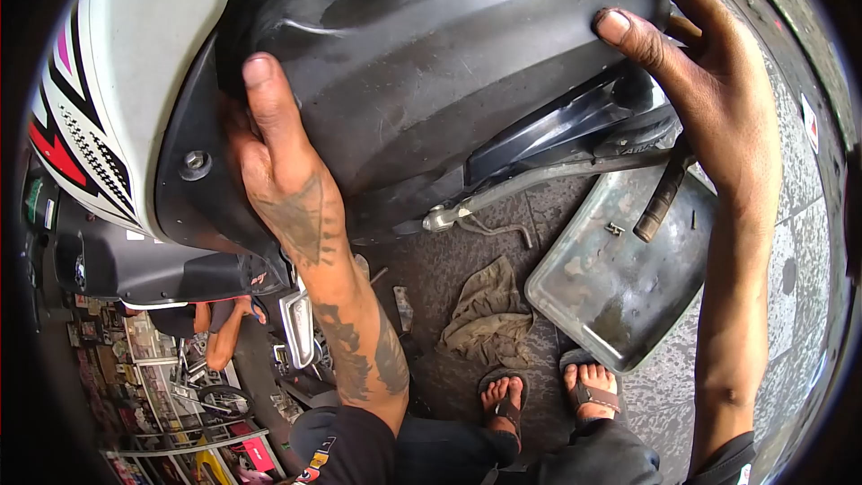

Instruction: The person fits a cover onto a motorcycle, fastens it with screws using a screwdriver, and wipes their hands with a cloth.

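Note:
A large black plastic scooter panel (431,63), dusty and scuffed, fills the upper middle of the view. My left hand (283,148) grips its left side, thumb on the face and fingers curled out of sight behind an edge. At the panel's right end, my right hand (718,81) has its thumb pressed on the surface while the other fingers wrap around the far side, partly hidden. Just left of my left hand is a bolt (194,163) on the black trim. White bodywork with red, black and purple graphics (90,139) adjoins it.
Below the panel a metal lever (503,193) sticks out. A grey tray (575,323) on the floor holds small screws (614,229), with a dark handlebar grip (663,202) above it. A rag (489,314) lies nearby. Another person's arm (224,332) shows at lower left.

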### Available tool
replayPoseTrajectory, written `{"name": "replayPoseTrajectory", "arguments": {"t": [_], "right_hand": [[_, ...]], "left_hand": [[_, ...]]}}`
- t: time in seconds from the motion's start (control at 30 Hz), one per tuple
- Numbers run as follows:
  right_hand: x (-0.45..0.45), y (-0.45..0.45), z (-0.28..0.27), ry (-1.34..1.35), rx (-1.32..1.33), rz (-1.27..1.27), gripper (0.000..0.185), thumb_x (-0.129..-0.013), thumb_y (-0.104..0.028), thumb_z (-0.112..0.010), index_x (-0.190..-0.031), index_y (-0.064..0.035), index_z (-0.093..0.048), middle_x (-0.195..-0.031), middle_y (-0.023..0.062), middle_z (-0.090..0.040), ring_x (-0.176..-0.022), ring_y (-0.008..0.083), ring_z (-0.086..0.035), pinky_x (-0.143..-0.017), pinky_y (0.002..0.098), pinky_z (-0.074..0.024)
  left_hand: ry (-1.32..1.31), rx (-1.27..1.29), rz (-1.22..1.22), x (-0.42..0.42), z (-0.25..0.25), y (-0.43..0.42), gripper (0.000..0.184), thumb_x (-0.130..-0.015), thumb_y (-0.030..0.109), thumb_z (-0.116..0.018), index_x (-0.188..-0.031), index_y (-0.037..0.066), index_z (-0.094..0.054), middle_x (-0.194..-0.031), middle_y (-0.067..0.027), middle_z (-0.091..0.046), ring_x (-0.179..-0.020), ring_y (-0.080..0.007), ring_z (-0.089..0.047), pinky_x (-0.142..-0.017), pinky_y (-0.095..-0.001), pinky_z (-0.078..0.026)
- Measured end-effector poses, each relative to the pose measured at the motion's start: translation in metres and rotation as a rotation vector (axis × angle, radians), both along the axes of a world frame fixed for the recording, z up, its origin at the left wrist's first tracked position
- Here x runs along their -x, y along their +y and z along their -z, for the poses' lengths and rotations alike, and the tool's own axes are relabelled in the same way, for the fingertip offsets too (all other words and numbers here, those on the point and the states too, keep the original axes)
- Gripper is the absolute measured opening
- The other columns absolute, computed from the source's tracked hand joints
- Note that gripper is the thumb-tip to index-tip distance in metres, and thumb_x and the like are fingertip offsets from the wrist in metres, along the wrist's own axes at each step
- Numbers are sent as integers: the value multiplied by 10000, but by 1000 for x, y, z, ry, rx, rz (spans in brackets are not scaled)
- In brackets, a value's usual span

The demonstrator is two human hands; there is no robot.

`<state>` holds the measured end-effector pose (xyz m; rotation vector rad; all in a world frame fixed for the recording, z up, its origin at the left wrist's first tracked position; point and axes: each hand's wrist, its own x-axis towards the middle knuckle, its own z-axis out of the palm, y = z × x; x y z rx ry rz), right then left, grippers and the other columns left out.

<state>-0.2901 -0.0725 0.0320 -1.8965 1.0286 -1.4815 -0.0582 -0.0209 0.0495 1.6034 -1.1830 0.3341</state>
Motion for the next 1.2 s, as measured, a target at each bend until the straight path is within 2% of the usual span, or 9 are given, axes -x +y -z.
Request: {"name": "replayPoseTrajectory", "arguments": {"t": [0.07, 0.33, 0.43, 0.5, 0.73, 0.83, 0.9, 1.0, 1.2], "right_hand": [[0, -3, 8, 81, 101, 61, 838, -769, -429, -787, -1365, 73, -479, -1112, 285, -664, -993, 342, -685, -913, 443, -532], [11, 3, -16, 253, 7, 143, 818, -762, -472, -781, -1316, 76, -529, -1072, 310, -661, -1000, 373, -687, -888, 423, -542], [18, 2, -10, 237, -17, 112, 811, -763, -472, -782, -1315, 69, -535, -1043, 299, -671, -987, 368, -692, -862, 412, -543], [20, 3, -8, 225, 9, 111, 805, -764, -469, -783, -1315, 62, -536, -1049, 298, -669, -995, 372, -688, -868, 409, -540], [20, -6, 5, 151, 96, 95, 796, -759, -468, -785, -1320, 43, -542, -1100, 290, -659, -1028, 366, -679, -885, 413, -540], [21, -6, 4, 154, 73, 60, 811, -750, -472, -787, -1329, 38, -539, -1134, 266, -660, -1050, 358, -671, -907, 424, -537], [22, -7, 3, 168, 36, 19, 836, -739, -474, -793, -1342, 39, -527, -1179, 253, -652, -1088, 356, -654, -936, 434, -528], [15, -8, 7, 136, 31, 25, 858, -728, -464, -806, -1358, 39, -512, -1260, 273, -600, -1180, 366, -593, -976, 446, -499], [8, -5, 7, 72, 47, 36, 865, -727, -479, -803, -1351, 47, -515, -1262, 266, -600, -1195, 366, -575, -1003, 448, -476]], "left_hand": [[35, 15, -17, 7, 0, -2, 654, -979, 485, -528, -1177, -137, -573, -1133, -273, -616, -1040, -321, -577, -952, -345, -412], [-8, 59, -58, 5, 10, -7, 638, -983, 497, -518, -1097, -124, -618, -1002, -226, -656, -913, -297, -586, -861, -331, -435], [-109, 124, -78, -1, 11, -9, 649, -990, 498, -504, -1101, -131, -622, -968, -223, -663, -876, -277, -581, -844, -338, -432], [118, 64, -30, 3, 10, -5, 675, -990, 513, -493, -1111, -138, -625, -897, -247, -648, -830, -282, -565, -813, -358, -433], [40, 63, -155, 0, 12, -5, 708, -981, 552, -488, -1006, -136, -650, -751, -248, -579, -761, -277, -527, -734, -377, -426], [49, 19, -208, 1, 10, -4, 691, -980, 537, -505, -1002, -139, -646, -823, -235, -627, -801, -262, -549, -773, -358, -436], [6, 126, -64, -2, 13, -7, 668, -978, 513, -530, -1039, -143, -640, -936, -211, -662, -863, -256, -574, -832, -336, -445], [13, 132, -35, -5, 14, -7, 650, -977, 491, -547, -1068, -147, -628, -1042, -195, -659, -936, -254, -583, -891, -320, -439], [33, 110, -80, -2, 11, -6, 651, -980, 485, -541, -1148, -142, -592, -1082, -225, -638, -983, -276, -572, -912, -330, -430]]}}
